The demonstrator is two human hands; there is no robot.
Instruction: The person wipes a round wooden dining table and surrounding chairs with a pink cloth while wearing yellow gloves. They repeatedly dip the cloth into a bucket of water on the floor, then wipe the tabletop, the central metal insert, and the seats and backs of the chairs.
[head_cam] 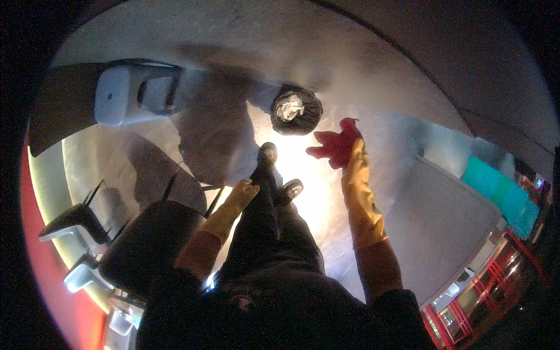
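A long yellow rubber glove covers my right hand (359, 153), which is closed on a red cloth (334, 142) that hangs over the floor at right of centre. My left hand (247, 191), also in a yellow glove, is beside my left thigh; I see nothing in it, and its fingers look partly curled. Ahead of my shoes stands a round bin with a black liner (313, 116), a crumpled pale wad (289, 108) inside it. The cloth is to the right of the bin, apart from it.
A white stool (114, 94) stands by the wall at upper left. Dark-seated chairs (153, 240) are close on my left. To the right is a grey panel or tabletop (442, 223), with a teal surface (501, 194) and red frames (459, 319) beyond. A wall runs behind the bin.
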